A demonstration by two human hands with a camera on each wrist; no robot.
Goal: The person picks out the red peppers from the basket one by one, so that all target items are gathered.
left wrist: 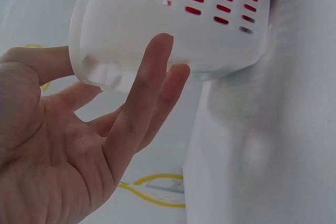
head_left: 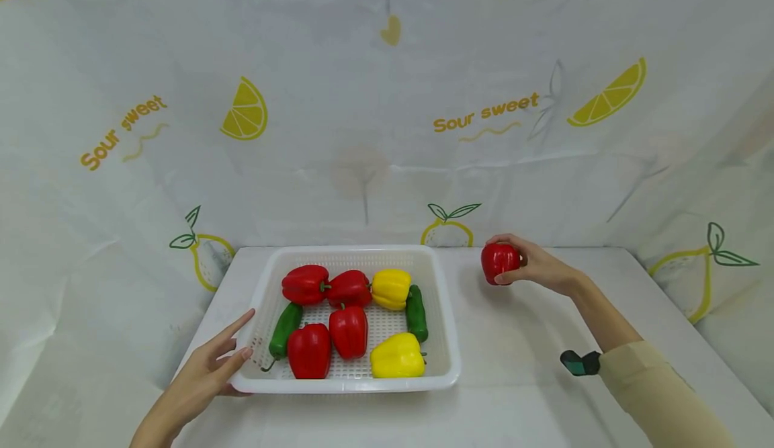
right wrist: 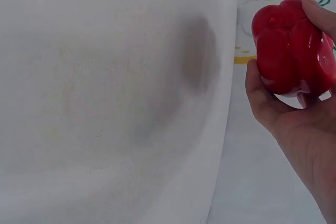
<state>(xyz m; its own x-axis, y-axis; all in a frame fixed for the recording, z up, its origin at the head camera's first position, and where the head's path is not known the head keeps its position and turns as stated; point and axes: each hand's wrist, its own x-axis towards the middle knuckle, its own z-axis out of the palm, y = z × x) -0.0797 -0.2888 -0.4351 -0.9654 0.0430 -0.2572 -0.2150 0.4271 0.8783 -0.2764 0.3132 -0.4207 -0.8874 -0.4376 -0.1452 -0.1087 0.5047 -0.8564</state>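
Observation:
My left hand (head_left: 202, 374) holds the near left corner of a white plastic basket (head_left: 345, 386), thumb over the rim and some fingers (left wrist: 149, 72) along the outer wall. Several red bell peppers (head_left: 310, 350), two yellow bell peppers (head_left: 397, 356) and two green peppers (head_left: 285, 329) lie inside. To the right of the basket, toward the table's back edge, my right hand (head_left: 538, 268) grips another red bell pepper (head_left: 500, 263) by its sides. In the right wrist view this pepper (right wrist: 289, 45) shows its lobed end, with a shadow on the table beside it.
The basket stands on a white-covered table (head_left: 502, 361). Right behind the table hangs a white curtain (head_left: 351, 99) with lemon prints and lettering. A dark band (head_left: 580, 363) sits at my right sleeve (head_left: 659, 394).

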